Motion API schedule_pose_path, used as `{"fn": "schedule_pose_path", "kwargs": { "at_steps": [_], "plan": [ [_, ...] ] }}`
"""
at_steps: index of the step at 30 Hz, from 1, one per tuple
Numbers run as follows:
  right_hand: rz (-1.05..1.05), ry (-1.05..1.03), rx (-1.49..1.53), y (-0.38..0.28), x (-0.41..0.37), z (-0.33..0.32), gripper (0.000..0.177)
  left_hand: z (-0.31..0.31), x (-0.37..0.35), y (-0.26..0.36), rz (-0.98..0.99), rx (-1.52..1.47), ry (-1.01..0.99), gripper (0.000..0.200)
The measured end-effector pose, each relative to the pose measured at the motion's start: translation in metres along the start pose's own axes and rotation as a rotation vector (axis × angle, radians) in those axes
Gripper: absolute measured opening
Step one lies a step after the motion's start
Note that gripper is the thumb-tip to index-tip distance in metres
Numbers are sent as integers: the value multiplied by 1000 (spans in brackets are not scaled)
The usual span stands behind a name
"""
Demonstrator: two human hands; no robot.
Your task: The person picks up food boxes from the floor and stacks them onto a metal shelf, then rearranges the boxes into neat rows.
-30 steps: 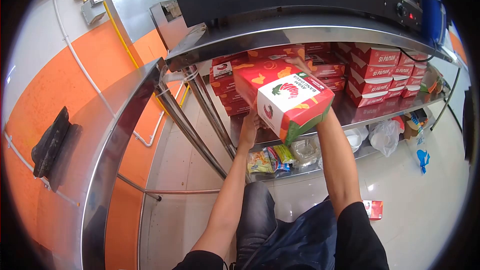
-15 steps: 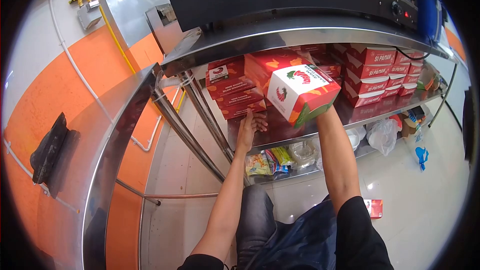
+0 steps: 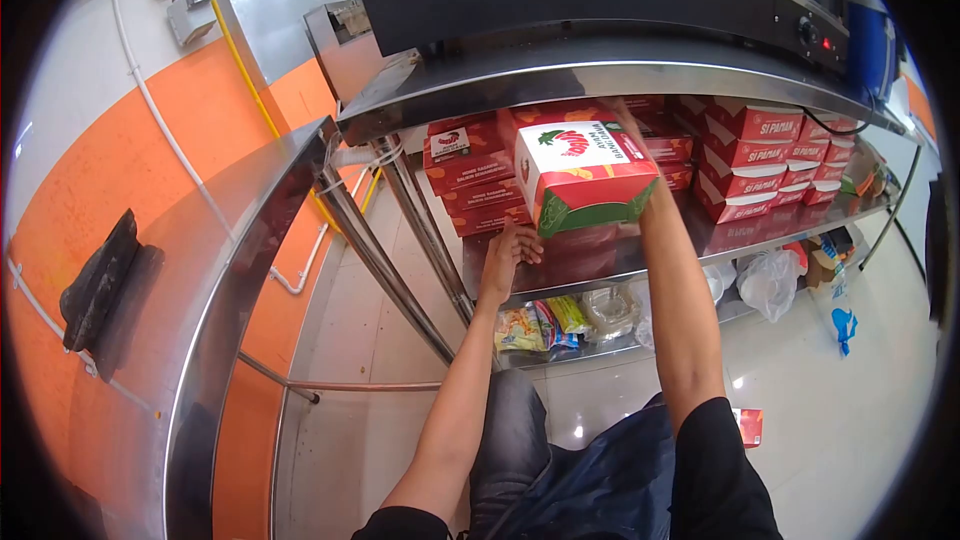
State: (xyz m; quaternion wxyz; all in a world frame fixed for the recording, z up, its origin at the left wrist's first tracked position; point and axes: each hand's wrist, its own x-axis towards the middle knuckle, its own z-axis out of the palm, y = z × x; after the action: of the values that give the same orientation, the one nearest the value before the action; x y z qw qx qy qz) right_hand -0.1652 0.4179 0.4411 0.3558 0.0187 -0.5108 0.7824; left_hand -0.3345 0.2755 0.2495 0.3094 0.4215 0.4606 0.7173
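Note:
A red box with a white top label and a green lower edge (image 3: 590, 175) is at the front of the upper shelf (image 3: 720, 242). My right hand (image 3: 635, 130) reaches along the box's right side; most of its fingers are hidden, so its hold is unclear. At the box's lower left corner is my left hand (image 3: 514, 248), its fingers somewhat spread and nothing in them. Just behind that hand stands a stack of red boxes (image 3: 478, 185) at the shelf's left end.
More stacked red and white boxes (image 3: 750, 155) stand on the right. A black appliance (image 3: 600, 0) sits on the steel counter above. Bagged packets (image 3: 545, 325) and plastic bags (image 3: 768, 285) lie on the lower shelf. Steel legs (image 3: 425, 230) stand left.
The labelled box has turned to a more level pose and moved left, closer to the stack. My left hand has shifted slightly right, to the box's corner. The view has shifted a little.

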Motion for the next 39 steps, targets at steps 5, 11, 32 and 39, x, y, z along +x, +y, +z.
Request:
{"fn": "schedule_pose_path", "kwargs": {
  "at_steps": [5, 11, 32, 39],
  "plan": [
    [-4, 75, -35, 3, -17, 10, 47, -9, 4, -12, 53, 62, -20, 66],
    [-138, 438, -52, 52, -82, 11, 51, -19, 4, -27, 164, -49, 82, 72],
    [-712, -2, -1858, -24, 22, -34, 61, 102, -23, 162, 297, -350, 637, 66],
    [-788, -147, -2291, -3, 47, -48, 59, 99, -9, 162, 356, -334, 680, 67]
  ]
}}
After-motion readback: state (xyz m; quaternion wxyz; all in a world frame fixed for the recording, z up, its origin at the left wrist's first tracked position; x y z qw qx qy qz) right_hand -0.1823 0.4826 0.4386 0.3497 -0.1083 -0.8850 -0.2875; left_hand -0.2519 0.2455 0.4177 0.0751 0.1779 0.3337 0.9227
